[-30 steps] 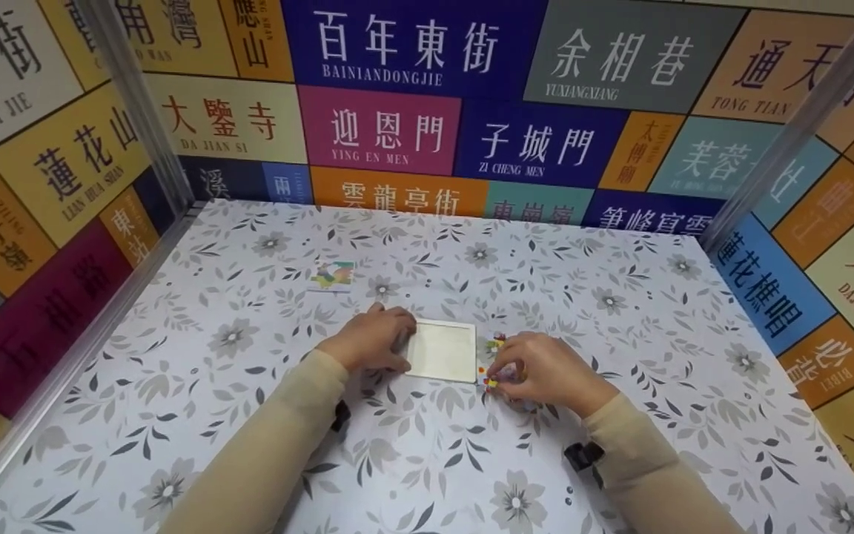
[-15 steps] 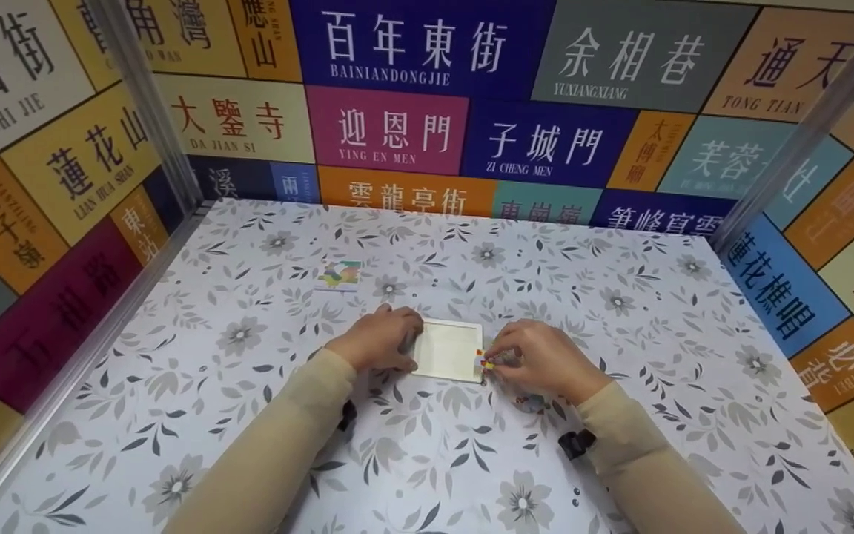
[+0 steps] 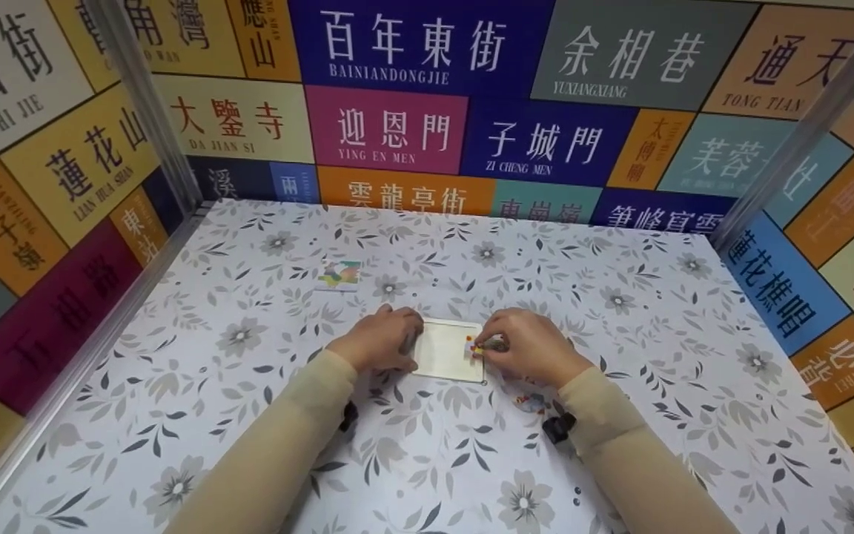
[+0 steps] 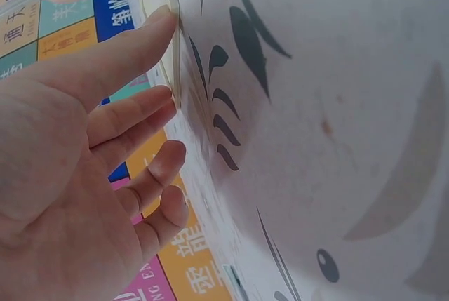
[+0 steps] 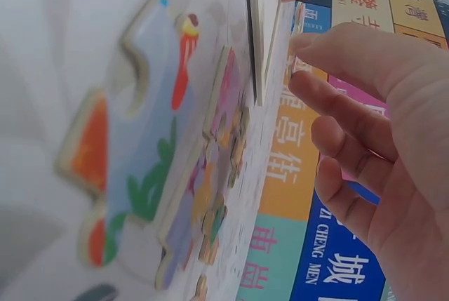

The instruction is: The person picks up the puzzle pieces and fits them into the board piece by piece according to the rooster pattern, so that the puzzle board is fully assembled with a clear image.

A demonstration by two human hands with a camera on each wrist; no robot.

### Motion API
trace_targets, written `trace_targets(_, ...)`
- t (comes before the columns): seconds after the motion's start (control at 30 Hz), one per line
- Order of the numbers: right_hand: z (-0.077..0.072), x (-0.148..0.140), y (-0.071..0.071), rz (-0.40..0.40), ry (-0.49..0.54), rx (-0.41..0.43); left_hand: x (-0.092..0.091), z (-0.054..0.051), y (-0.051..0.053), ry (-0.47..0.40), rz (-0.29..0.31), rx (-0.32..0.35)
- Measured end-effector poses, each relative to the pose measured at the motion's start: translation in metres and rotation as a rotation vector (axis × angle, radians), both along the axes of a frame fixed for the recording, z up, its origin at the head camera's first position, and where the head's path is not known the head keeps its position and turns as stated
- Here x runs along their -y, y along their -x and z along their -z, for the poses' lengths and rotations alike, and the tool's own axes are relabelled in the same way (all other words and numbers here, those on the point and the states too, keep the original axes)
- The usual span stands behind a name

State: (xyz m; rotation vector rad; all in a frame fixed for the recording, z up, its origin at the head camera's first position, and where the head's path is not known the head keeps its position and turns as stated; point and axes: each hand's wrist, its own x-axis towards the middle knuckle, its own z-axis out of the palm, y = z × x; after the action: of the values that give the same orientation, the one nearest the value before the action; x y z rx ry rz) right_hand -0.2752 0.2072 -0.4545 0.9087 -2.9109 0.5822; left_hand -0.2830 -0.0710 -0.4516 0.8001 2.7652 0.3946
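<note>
Left hand [image 3: 379, 341]: parted fingers touching cream rectangular tray [image 3: 440, 352], well off far edge of white floral counter [image 3: 412, 452]; right hand [image 3: 534, 345]: fingers pinching multicoloured jigsaw piece [image 3: 473, 346]

- Left hand [image 3: 380, 339] blocks the tray [image 3: 442, 352]'s left edge; right hand [image 3: 532, 345], its right.
- Near and far edges offer passage.
- Pieces [image 5: 144, 154] obstruct beneath the right wrist, spread hard to judge.

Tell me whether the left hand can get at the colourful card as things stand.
Probably yes: the colourful card lies beyond the left hand with only patterned tabletop visible between, though that hand would likely have to leave the tray it touches.
</note>
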Motion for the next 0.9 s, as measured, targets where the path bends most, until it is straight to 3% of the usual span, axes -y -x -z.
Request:
trace_targets(0.7,0.007,0.030,0.019,-0.027,0.024,0.057,-0.001,0.003,0.000,0.058,0.002,-0.046)
trace_targets(0.9,0.009,0.033,0.025,-0.026,0.016,0.071,-0.002,0.004,0.002,0.064,-0.018,-0.022)
